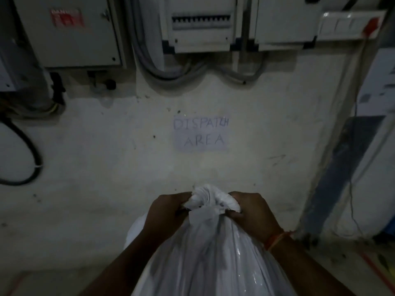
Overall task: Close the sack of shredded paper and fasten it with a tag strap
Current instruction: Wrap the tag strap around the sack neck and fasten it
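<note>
Left hand [168, 212] and right hand [253, 212] clenched on bunched neck of glossy white sack [213, 253], below DISPATCH AREA sign [201, 133], sack bottom cut off

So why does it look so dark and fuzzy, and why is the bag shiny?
Head view: the room is dim, so the paper sign reading DISPATCH AREA looks soft and blurry; glare spots shine on the white plastic sack; the wide lens bends the grey wall boxes near the edges.
</note>
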Action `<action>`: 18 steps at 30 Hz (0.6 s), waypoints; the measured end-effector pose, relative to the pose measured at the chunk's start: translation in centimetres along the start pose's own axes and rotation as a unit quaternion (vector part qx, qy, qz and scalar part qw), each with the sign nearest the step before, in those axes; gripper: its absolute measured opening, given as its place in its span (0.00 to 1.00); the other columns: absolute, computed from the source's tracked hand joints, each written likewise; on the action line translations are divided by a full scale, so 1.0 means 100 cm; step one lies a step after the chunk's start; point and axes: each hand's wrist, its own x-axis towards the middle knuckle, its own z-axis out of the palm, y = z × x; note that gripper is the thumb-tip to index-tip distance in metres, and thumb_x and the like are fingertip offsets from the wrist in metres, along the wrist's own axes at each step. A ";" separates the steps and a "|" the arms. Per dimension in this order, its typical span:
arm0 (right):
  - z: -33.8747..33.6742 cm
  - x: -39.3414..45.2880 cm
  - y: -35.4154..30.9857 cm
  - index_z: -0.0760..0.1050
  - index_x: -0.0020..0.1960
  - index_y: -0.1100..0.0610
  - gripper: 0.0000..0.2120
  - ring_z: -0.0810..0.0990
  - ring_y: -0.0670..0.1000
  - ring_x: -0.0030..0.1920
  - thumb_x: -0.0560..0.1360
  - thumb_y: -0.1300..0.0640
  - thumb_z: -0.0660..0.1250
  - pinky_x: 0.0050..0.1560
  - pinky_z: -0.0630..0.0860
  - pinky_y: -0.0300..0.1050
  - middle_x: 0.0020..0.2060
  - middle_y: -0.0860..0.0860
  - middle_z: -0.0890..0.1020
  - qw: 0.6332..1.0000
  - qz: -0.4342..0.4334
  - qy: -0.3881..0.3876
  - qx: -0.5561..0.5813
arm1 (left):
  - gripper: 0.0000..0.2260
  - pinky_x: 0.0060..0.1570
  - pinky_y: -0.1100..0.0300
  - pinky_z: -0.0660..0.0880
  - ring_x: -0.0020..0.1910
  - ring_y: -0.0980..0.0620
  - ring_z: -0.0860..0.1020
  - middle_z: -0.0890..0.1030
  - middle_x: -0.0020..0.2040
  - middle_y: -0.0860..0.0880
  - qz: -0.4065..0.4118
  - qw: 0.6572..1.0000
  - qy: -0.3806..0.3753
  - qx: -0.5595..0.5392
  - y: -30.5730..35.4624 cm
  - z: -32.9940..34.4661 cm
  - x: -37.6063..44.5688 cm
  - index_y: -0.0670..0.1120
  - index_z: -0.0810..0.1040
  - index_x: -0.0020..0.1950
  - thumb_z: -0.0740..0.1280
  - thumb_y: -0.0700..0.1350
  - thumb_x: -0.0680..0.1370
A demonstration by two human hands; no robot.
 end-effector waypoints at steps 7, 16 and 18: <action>0.071 -0.024 0.066 0.83 0.53 0.55 0.32 0.85 0.52 0.46 0.68 0.31 0.57 0.45 0.78 0.45 0.46 0.52 0.87 0.997 0.009 -0.074 0.011 | 0.22 0.41 0.65 0.75 0.48 0.53 0.85 0.87 0.50 0.55 -0.076 0.995 -0.051 -0.045 -0.023 0.088 -0.034 0.56 0.85 0.56 0.59 0.60 0.70; 0.261 -0.130 0.208 0.82 0.61 0.58 0.38 0.85 0.55 0.53 0.74 0.28 0.55 0.57 0.79 0.46 0.54 0.55 0.86 0.968 0.114 -0.218 0.043 | 0.22 0.56 0.67 0.73 0.56 0.54 0.84 0.85 0.59 0.53 -0.171 0.961 -0.208 -0.063 -0.094 0.284 -0.139 0.54 0.79 0.68 0.66 0.58 0.75; 0.302 -0.158 0.233 0.81 0.63 0.57 0.32 0.84 0.53 0.55 0.73 0.33 0.60 0.58 0.79 0.48 0.56 0.54 0.86 0.961 0.139 -0.236 0.040 | 0.21 0.56 0.67 0.72 0.57 0.55 0.83 0.85 0.59 0.53 -0.185 0.952 -0.234 -0.065 -0.105 0.324 -0.164 0.54 0.77 0.69 0.69 0.56 0.77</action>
